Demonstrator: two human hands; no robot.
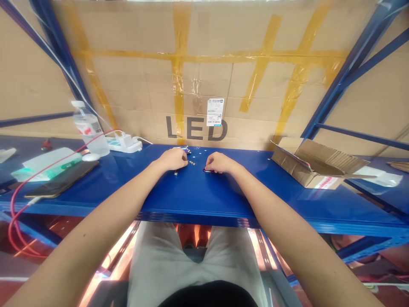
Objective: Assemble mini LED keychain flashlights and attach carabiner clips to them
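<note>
My left hand [172,159] rests low over the blue shelf top [191,196], its fingers pinched together. What it holds, if anything, is too small to make out. Beside its fingertips lie several tiny shiny pieces [191,162], and another small piece [175,173] shows under the hand. Thin coloured sticks [185,149] poke out behind it. A short way to the right, my right hand [219,163] is closed at the shelf surface, and a small dark object [208,171] with a pale edge shows under its fingertips. Its kind cannot be told.
To the right stands an open cardboard box [306,166]. At left are a water bottle [91,132], a white power strip [123,143], a phone [64,180] on a red cable [14,204] and a tissue pack [47,165]. A large cardboard panel [137,94] marked LED closes the back.
</note>
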